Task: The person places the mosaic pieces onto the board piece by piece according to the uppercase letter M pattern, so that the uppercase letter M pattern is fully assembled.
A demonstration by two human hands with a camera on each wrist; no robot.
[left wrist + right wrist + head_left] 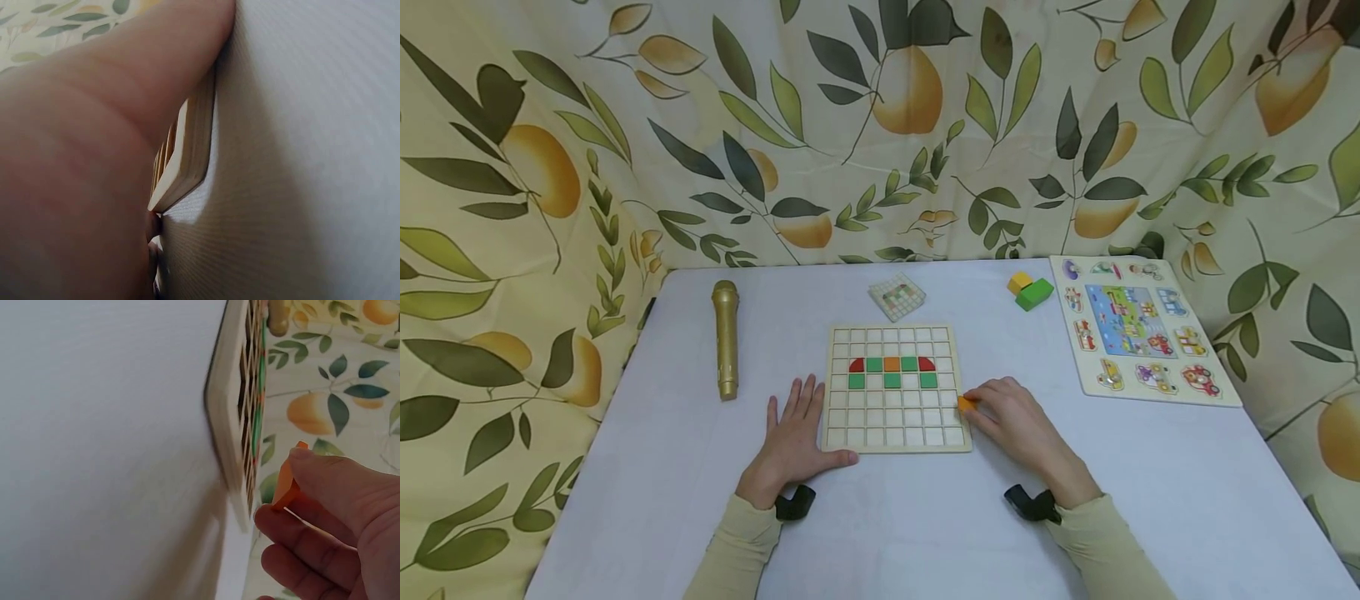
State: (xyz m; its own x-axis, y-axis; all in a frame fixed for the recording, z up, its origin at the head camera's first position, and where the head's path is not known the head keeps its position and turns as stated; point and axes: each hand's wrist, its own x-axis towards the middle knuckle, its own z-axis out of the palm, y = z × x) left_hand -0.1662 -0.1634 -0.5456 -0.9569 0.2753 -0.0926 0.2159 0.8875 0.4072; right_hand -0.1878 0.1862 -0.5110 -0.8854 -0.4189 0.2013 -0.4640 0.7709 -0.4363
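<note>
A square wooden grid board [895, 425] lies mid-table, with red, green and orange pieces set in two of its rows. Between thumb and fingertips, my right hand [1022, 425] pinches an orange block [286, 486] just off the board's right edge. The right wrist view shows that block raised beside the board's frame [219, 400]. At the board's lower left corner, my left hand [793, 433] lies with its fingers spread and straight, the thumb along the front edge. In the left wrist view the hand hides most of the board [187, 156].
Behind the board lies a small patterned grid card [897, 297]. A gold cylinder [726, 340] is at the left. Toward the back right are a yellow block [1019, 282], a green block [1034, 294] and a picture puzzle board [1075, 367]. Printed curtains [865, 200] surround the table.
</note>
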